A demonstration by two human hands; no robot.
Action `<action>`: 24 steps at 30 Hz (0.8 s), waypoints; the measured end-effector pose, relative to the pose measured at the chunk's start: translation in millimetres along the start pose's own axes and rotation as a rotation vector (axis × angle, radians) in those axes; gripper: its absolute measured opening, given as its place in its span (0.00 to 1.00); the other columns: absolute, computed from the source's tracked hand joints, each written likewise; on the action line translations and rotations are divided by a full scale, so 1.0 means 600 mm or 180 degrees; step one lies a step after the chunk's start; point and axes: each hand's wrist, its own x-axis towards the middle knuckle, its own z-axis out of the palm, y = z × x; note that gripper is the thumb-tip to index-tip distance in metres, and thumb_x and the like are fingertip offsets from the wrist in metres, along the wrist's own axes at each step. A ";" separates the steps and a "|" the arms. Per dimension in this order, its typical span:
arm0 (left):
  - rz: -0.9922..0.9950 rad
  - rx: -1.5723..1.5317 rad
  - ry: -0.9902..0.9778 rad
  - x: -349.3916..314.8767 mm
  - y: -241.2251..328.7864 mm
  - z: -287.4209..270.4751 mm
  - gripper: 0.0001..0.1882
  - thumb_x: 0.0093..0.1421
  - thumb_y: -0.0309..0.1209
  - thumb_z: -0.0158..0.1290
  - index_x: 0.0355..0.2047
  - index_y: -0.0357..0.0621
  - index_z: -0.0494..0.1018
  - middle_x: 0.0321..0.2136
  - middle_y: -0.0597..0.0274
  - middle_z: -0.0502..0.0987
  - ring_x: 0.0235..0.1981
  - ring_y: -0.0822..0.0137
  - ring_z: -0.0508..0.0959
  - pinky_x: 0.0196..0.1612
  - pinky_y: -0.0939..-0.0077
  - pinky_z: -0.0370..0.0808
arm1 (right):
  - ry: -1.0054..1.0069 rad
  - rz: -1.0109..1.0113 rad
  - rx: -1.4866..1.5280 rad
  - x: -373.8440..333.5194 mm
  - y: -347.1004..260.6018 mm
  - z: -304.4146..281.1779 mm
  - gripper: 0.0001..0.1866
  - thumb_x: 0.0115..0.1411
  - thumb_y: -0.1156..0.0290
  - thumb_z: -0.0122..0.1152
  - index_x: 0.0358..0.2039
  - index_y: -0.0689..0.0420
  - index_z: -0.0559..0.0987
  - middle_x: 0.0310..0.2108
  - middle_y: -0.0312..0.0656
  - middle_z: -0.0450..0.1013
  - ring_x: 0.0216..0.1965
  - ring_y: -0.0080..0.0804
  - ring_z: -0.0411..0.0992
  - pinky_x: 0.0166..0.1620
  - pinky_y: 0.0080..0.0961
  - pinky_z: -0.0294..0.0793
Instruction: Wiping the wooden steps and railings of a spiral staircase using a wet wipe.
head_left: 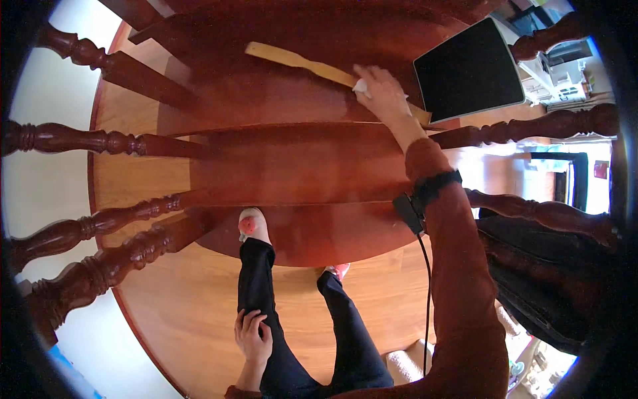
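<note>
My right hand (383, 94) reaches up to a red-brown wooden stair tread (292, 93). Its fingers are closed on a crumpled white cloth or tissue (361, 86), of which only a little shows. The hand lies over a long, yellowish wooden stick (292, 60) with a narrowed waist. The stick's left end is bare, and more light wood shows past the hand, next to a black panel. My left hand (253, 336) rests on my left leg in black trousers (256, 282), its fingers spread and holding nothing.
A flat black panel with a pale rim (470, 70) stands right of my right hand. Turned balusters (119, 143) line both sides. A black cable (427, 306) hangs from a strapped device (425, 199) on my right forearm. Dark bag-like fabric (538, 272) lies at right.
</note>
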 end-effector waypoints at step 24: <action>-0.0067 0.0016 -0.0445 0.083 0.008 -0.046 0.13 0.49 0.17 0.50 0.34 0.45 0.77 0.41 0.58 0.78 0.51 0.44 0.71 0.54 0.53 0.69 | -0.0740 0.1631 0.1127 -0.327 -0.201 0.228 0.36 0.61 0.69 0.52 0.69 0.48 0.54 0.71 0.52 0.40 0.70 0.66 0.37 0.62 0.73 0.43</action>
